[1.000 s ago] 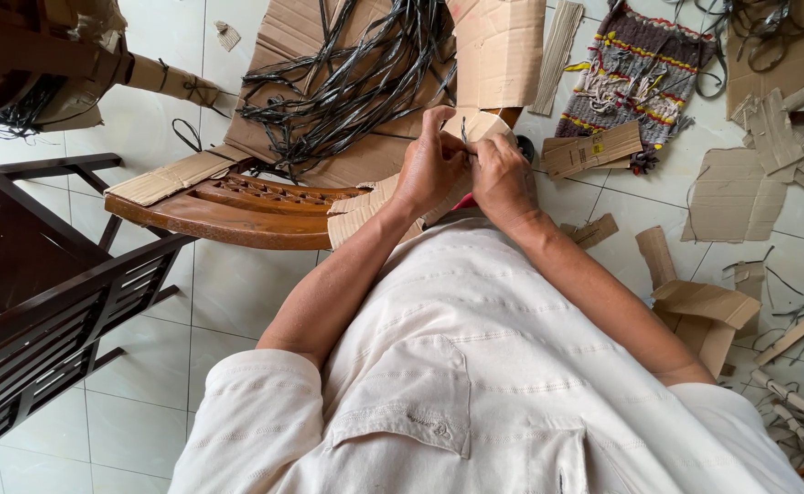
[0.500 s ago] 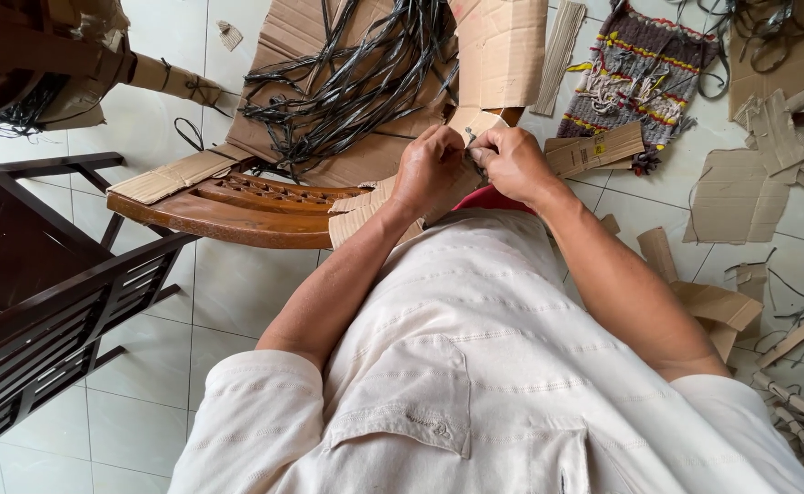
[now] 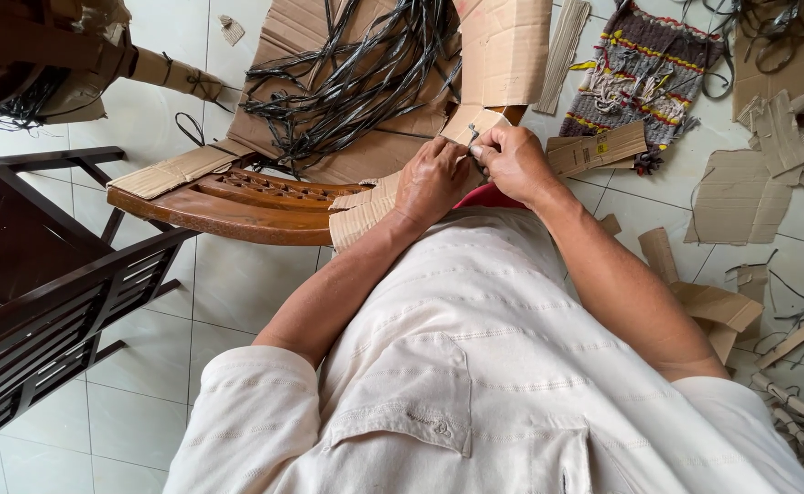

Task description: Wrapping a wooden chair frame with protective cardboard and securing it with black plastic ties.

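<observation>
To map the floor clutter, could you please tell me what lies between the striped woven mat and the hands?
In the head view, a flat cardboard strip lies on the tiles between the striped woven mat and the right hand.

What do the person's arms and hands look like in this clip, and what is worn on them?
Both hands, left hand and right hand, are bare, without gloves; no rings or watch show. The forearms are bare too. Short cream sleeves of a faintly striped shirt end above the elbows.

Small item pinched between fingertips (image 3: 481, 152), too tiny to identify.
</observation>
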